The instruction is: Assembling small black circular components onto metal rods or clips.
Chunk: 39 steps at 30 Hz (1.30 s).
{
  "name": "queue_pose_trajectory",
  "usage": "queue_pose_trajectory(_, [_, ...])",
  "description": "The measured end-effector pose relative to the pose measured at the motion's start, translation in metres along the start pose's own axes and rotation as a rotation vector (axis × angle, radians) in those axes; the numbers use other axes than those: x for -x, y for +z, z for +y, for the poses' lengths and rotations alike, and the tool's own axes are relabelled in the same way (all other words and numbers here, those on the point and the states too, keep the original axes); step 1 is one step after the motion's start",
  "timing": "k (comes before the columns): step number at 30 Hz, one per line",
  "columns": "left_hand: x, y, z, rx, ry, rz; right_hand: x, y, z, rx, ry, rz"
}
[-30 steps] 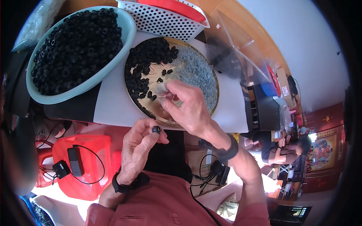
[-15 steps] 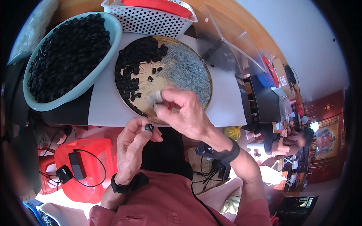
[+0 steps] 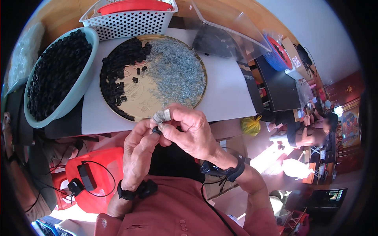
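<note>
My left hand (image 3: 138,153) is closed on a small black cylindrical part (image 3: 156,130), held just off the table's near edge. Against it comes my right hand (image 3: 193,131), its thumb and index finger pinched at the top of the part; pale tape wraps that index fingertip. Whatever sits between the right fingertips is hidden. Beyond both hands lies a round gold tray (image 3: 136,94). Black parts (image 3: 128,53) of the same sort are heaped along its left side, a few lying loose, and tiny silvery-clear pieces (image 3: 177,70) cover its right side.
A pale green basin (image 3: 94,43) full of black parts stands left of the tray. Behind are a white perforated basket (image 3: 134,25) and a clear plastic box (image 3: 224,43). A red stool (image 3: 102,157) carries black devices with cables. Another person (image 3: 311,133) sits at far right.
My right hand has come from over the tray's near edge to meet my left hand at the black part. The head view has shifted, moving the tray and basin leftward.
</note>
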State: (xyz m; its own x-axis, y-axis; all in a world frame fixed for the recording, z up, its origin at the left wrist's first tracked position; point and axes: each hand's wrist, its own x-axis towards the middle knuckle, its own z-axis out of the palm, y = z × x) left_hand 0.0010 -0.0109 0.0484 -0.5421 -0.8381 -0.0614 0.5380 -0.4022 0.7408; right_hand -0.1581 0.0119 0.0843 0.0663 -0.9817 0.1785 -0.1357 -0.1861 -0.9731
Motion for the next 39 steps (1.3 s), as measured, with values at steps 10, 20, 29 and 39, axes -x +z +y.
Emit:
queue_pose_trajectory(10, [-0.002, 0.004, -0.006, -0.170, -0.026, -0.058, 0.020, 0.002, 0.016, 0.007, -0.030, 0.164])
queue_pose_trajectory(20, [0.000, 0.000, -0.019, 0.038, -0.050, -0.036, 0.029, 0.002, 0.028, 0.254, -0.252, 0.211])
queue_pose_trajectory(29, [-0.001, -0.004, -0.028, 0.103, -0.069, -0.043, 0.035, 0.016, 0.041, 0.389, -0.277, 0.332])
queue_pose_trajectory(39, [-0.003, -0.004, -0.035, -0.001, -0.024, 0.007, 0.035, 0.020, 0.056, 0.519, -0.456, 0.451])
